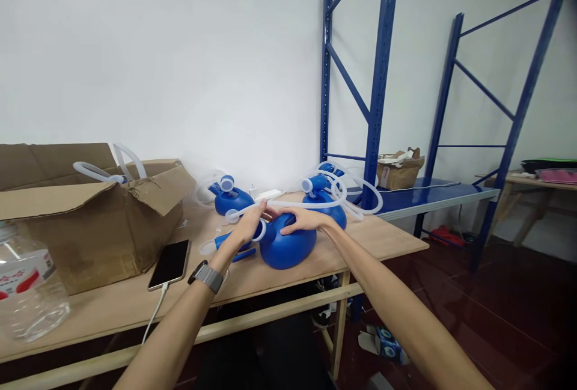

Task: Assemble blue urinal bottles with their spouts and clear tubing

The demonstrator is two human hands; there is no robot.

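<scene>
A blue plastic urinal bottle [288,250] lies on the wooden table in front of me, its neck with a white ring [260,231] pointing left. My left hand [251,222] is closed around the neck side, its fingertips partly hidden behind the bottle. From the right, my right hand [303,220] grips the top of the same bottle, thumb on the near side. Behind both hands runs a white flexible tube [297,204]. Under my left wrist sits a blue tube-like fitting [243,252] with a clear end, partly covered by the forearm.
Two more blue bottles with white hoses stand behind, one at left [233,202] and one at right [336,213]. A cardboard box [103,246], a charging phone [170,264] and a large clear bottle [33,294] occupy the left. Blue metal shelving [381,77] rises at right.
</scene>
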